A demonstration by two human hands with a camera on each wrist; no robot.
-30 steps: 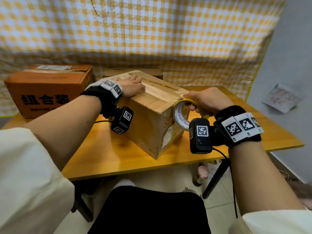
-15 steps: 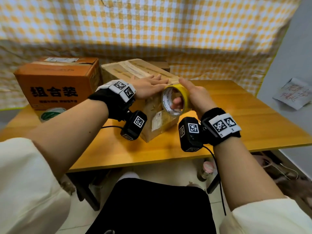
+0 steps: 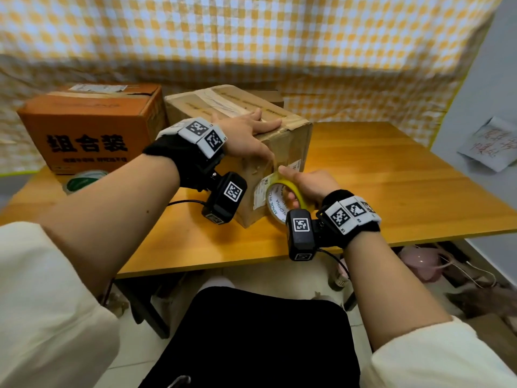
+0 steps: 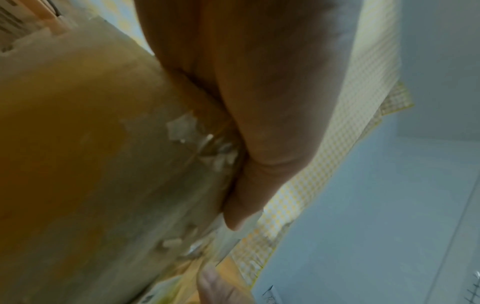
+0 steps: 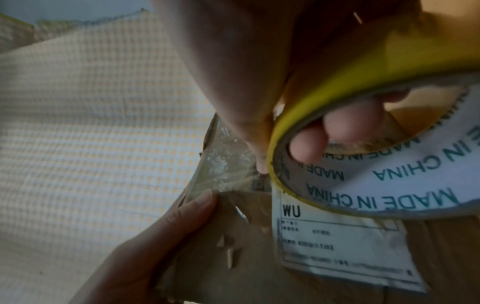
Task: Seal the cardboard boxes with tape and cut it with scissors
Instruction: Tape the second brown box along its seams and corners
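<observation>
A worn brown cardboard box (image 3: 282, 141) stands in the middle of the wooden table (image 3: 391, 177). My left hand (image 3: 249, 135) lies flat on its top, fingers straight, with the thumb (image 5: 182, 216) pressing clear tape (image 5: 223, 164) onto the near side. My right hand (image 3: 305, 186) grips a yellow tape roll (image 3: 282, 203) held against that side beside a white label (image 5: 337, 246). Its fingers (image 5: 337, 133) go through the core, and the thumb lies on the outside. In the left wrist view the thumb (image 4: 259, 123) lies along the box wall (image 4: 78, 144). No scissors are in view.
An orange printed box (image 3: 89, 127) stands at the back left, with a green tape roll (image 3: 84, 182) in front of it. Another box (image 3: 270, 95) peeks out behind the brown one. A checked cloth hangs behind the table. The table's near edge (image 3: 251, 259) is close to my lap.
My right hand has brought the roll from the box's top edge down onto its near side. My left hand stays on top, its thumb now pressing on that side.
</observation>
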